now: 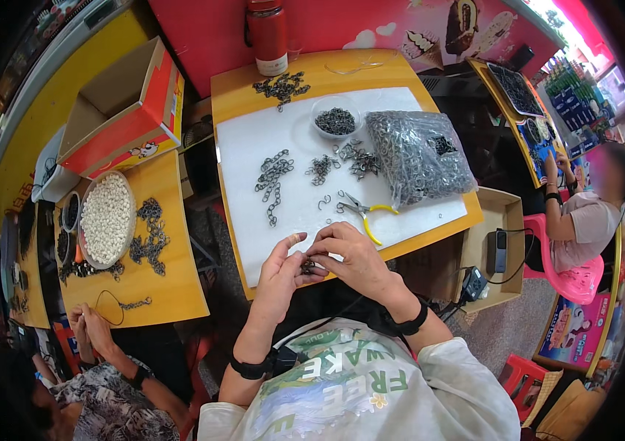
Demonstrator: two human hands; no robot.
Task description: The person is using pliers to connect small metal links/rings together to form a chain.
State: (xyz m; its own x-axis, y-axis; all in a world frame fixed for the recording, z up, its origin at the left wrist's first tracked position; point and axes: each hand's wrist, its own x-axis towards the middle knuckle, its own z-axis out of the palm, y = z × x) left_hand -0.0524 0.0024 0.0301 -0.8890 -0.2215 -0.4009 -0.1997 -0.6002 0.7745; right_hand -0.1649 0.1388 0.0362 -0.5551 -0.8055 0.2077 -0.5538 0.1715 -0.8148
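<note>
My left hand [280,270] is closed around a few dark metal chain links [307,267] at the table's front edge. The fingers of my right hand [356,259] pinch at the same links; the fingertips partly hide them. Just beyond my hands lie pliers [362,209] with yellow handles, jaws pointing away to the left, and several loose open links [325,201]. A length of dark chain [273,180] is laid out on the white sheet [243,228] to the left. Two small heaps of links [321,170] lie in the middle.
A clear tub of dark links [335,121] stands behind the heaps, beside a full plastic bag of links [419,158]. Farther back are a chain pile [282,88], a red bottle [267,40] and glasses [360,66]. Co-workers sit at side tables left and right; a carton [500,220] stands at right.
</note>
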